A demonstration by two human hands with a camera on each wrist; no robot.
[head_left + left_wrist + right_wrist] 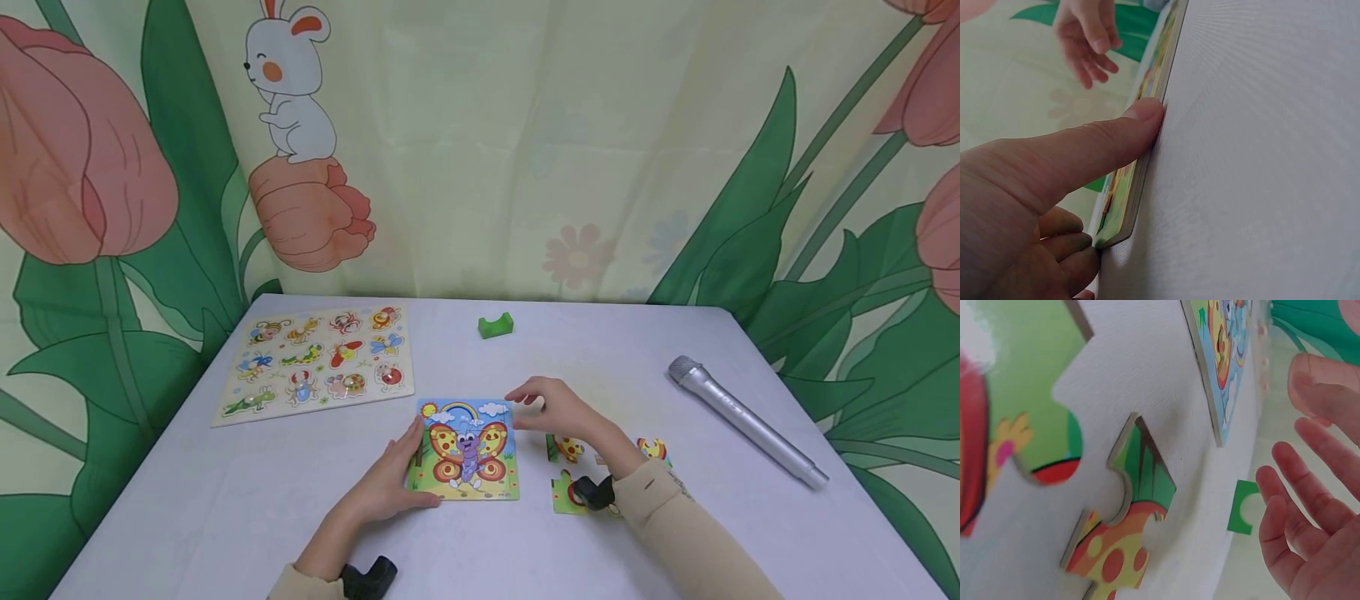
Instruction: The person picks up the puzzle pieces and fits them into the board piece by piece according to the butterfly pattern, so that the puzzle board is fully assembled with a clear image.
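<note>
A square butterfly puzzle board [468,450] lies on the table, with a rainbow and sun along its top. My left hand [386,471] grips its lower left corner, the thumb [1129,128] along the near edge and the fingers at the left side. Beside the upper right corner, apart from the board, my right hand [558,412] hovers with relaxed fingers and nothing in them. Loose jigsaw pieces lie to the right of the board, partly hidden under the right forearm; one with spots and green [1141,469] shows in the right wrist view.
At the back left lies a large insect peg board [318,362]. A small green block [496,325] with a curved notch stands at the back middle. Toward the right lies a silver microphone [750,422]. A printed curtain [480,150] hangs behind the table.
</note>
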